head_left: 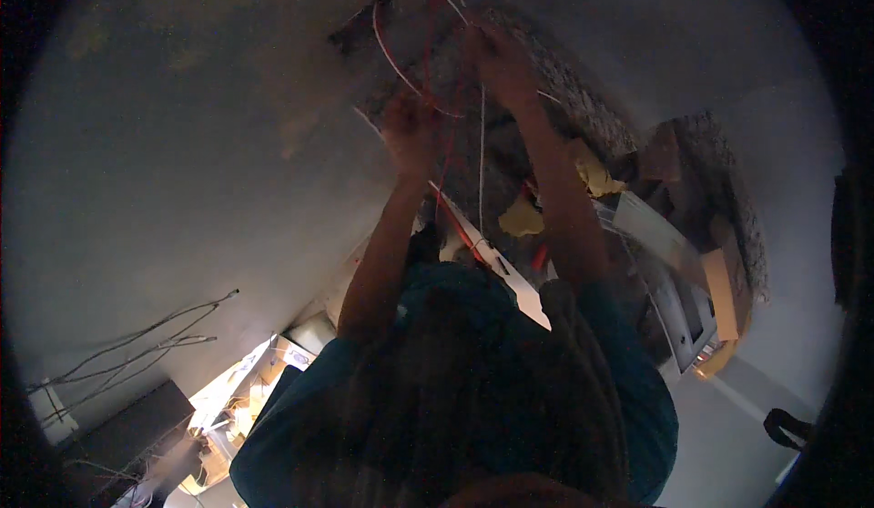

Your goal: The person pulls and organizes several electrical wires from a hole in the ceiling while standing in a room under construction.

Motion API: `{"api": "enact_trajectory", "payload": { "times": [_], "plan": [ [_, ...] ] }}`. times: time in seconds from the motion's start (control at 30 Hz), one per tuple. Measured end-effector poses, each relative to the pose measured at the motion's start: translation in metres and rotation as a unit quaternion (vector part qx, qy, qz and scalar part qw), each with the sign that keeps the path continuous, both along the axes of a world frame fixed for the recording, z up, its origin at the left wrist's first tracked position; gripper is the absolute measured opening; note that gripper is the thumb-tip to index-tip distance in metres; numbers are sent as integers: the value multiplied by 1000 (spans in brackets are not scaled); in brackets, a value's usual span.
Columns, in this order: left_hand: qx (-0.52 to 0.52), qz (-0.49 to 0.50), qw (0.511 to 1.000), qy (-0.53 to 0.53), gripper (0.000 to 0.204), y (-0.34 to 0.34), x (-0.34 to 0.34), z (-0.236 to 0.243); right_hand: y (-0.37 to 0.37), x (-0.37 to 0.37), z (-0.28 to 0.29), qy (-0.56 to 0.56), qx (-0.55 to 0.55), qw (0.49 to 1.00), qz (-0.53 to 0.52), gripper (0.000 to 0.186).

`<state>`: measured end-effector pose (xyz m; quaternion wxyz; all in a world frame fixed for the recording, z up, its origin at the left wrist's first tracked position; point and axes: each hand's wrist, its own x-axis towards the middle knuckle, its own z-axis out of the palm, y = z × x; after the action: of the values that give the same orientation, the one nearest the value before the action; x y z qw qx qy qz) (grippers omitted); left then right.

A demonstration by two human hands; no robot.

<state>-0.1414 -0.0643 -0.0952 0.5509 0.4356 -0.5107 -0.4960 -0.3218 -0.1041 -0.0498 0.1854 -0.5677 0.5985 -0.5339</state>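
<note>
Dim light and blur soften both of my raised hands. My left hand (407, 133) is closed, its fingers around a white wire (391, 60) that curves down from a dark opening (360, 25) in the wall. Higher and to the right, my right hand (501, 60) pinches at another white wire (448, 0), which comes out of a second dark opening at the top. Thin red wires (448, 148) hang between the two hands. A straight white wire (482, 157) drops below my right hand. The exact fingertip contact is hard to make out.
Bare grey wall (182, 144) fills the left. Several loose cables (146, 353) stick out low on it, near a dark box (127, 440). A speckled ledge (592, 98) runs at the right, with cardboard (719, 294), yellowish crumpled pieces (521, 217) and pale panels (660, 230) below.
</note>
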Motion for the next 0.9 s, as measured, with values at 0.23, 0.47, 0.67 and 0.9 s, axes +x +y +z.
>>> {"api": "enact_trajectory", "payload": {
  "times": [0.23, 0.47, 0.67, 0.9],
  "plan": [
    [-24, -26, 985, 167, 13, -8, -17, -37, -24, 15, 34, 111, 45, 990, -79, 34],
    [81, -155, 869, 462, 12, -20, -44, -28, -34, -17, 5, 45, -29, 998, -22, 37],
    [-7, -72, 976, 205, 15, 1, -21, -25, 24, 9, 12, -212, 71, 969, 105, 43],
    [76, -115, 984, 114, 22, 24, 64, 17, 81, -1, -39, -156, 157, 964, 146, 44]
  ]
}}
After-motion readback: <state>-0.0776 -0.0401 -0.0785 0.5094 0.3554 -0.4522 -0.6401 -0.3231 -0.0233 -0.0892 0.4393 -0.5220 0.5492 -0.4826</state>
